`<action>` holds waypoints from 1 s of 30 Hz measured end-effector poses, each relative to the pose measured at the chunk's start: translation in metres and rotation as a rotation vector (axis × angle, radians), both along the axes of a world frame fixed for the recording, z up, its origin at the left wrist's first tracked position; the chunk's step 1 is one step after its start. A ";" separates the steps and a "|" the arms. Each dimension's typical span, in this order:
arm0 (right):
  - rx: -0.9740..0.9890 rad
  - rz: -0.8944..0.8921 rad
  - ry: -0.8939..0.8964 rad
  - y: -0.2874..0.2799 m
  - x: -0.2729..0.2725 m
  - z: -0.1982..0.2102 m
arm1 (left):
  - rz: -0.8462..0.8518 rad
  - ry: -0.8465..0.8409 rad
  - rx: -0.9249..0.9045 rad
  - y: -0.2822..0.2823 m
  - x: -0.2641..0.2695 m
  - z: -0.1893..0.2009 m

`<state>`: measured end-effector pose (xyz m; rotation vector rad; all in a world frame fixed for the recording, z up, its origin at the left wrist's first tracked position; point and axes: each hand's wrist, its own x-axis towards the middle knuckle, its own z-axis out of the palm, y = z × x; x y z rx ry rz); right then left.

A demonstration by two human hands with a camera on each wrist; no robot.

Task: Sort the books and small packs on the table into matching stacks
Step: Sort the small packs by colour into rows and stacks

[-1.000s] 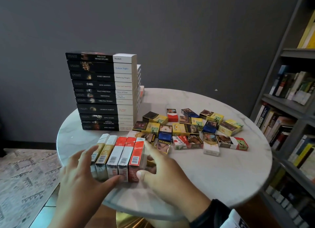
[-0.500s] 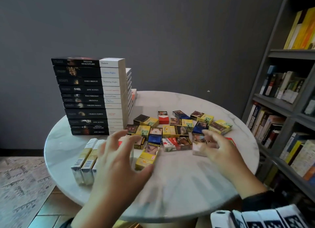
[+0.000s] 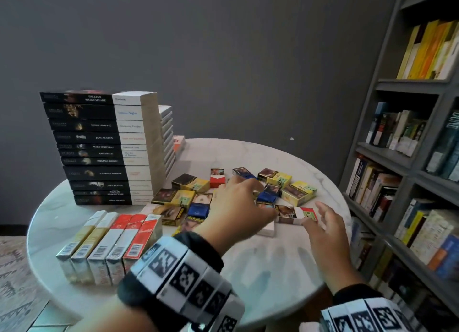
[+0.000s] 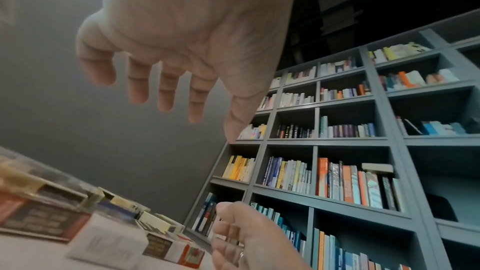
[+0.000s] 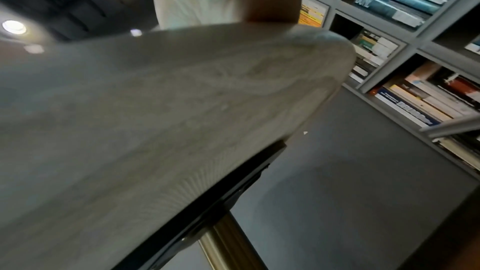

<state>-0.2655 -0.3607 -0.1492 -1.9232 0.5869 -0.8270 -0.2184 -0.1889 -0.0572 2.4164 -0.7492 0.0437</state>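
Note:
A tall stack of black-and-white books (image 3: 106, 148) stands at the table's back left. Five packs (image 3: 109, 244), two gold and three red-and-white, stand in a row at the front left. Loose yellow, blue and red packs (image 3: 275, 180) lie scattered mid-table. My left hand (image 3: 242, 190) hovers over that pile with fingers spread; the left wrist view shows its palm (image 4: 182, 34) holding nothing. My right hand (image 3: 316, 216) is open, with fingers spread, right beside a red-and-white pack (image 3: 306, 213). A white pack (image 3: 267, 230) lies half hidden under my left hand.
The round marble table (image 3: 260, 269) has bare surface at its front right. A grey bookshelf (image 3: 407, 182) full of books stands close to the table's right edge. A second book stack (image 3: 167, 133) sits behind the tall one. A patterned rug (image 3: 15, 269) lies lower left.
Both hands have left the row of packs at the front left and moved right and forward over the loose pile. The row stays in place.

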 end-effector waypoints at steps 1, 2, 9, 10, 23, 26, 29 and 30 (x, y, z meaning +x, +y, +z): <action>-0.002 -0.012 0.007 -0.002 0.002 0.001 | 0.002 0.026 0.001 -0.007 0.006 0.002; -0.009 -0.017 0.018 -0.005 0.003 0.002 | 0.005 0.058 -0.010 -0.013 0.011 0.005; 0.051 0.006 0.048 -0.023 0.010 0.003 | 0.051 0.086 0.063 -0.043 0.042 0.020; 0.068 0.006 0.040 -0.025 0.011 0.003 | 0.074 0.098 0.088 -0.043 0.047 0.020; 0.050 0.023 0.048 -0.022 0.010 0.003 | 0.227 0.106 0.223 0.006 0.075 0.043; 0.049 0.022 0.040 -0.020 0.010 0.003 | 0.165 0.107 0.381 -0.002 0.075 0.028; 0.044 0.024 0.041 -0.019 0.009 0.003 | 0.098 0.086 0.537 -0.015 0.083 0.013; 0.039 0.024 0.042 -0.020 0.009 0.002 | 0.081 0.073 0.583 -0.019 0.086 0.011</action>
